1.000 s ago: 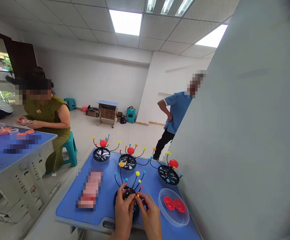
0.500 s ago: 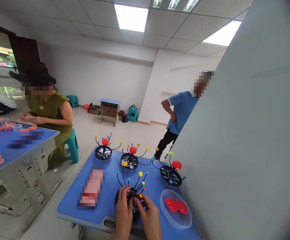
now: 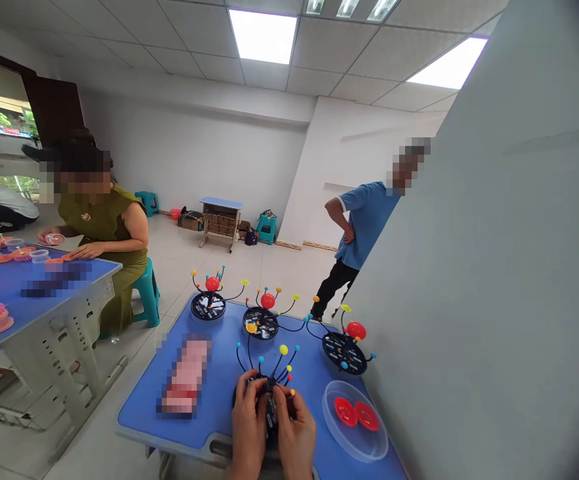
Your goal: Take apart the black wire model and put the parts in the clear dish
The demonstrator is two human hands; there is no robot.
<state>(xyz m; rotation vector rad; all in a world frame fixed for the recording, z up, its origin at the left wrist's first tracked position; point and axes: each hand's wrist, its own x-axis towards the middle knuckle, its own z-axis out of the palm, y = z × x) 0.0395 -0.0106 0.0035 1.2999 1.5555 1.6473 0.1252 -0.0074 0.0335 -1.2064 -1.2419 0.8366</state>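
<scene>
Both hands are at a black round-based model (image 3: 271,415) with curved black stems tipped by coloured balls, near the desk's front edge. My left hand (image 3: 250,420) closes on its left side, fingers curled at the hub. My right hand (image 3: 295,430) pinches at the hub from the right, fingers bent; the small part between the fingertips is hidden. No red ball shows on this model. To the right, a clear round dish (image 3: 355,445) holds two red half shells (image 3: 346,412). Behind stand three similar models with red balls: left (image 3: 208,305), middle (image 3: 260,323) and right (image 3: 344,352).
A pixelated pink item (image 3: 186,377) lies at the left of the blue desk (image 3: 144,407). A grey wall or panel (image 3: 494,267) borders the right. Another person (image 3: 114,233) sits at a desk on the left; a person in blue (image 3: 369,213) stands behind the panel's edge.
My right hand has shifted slightly at the hub, its fingers drawn more upright. The seated person's hands have moved apart, one now resting at the desk edge. The view has shifted slightly.
</scene>
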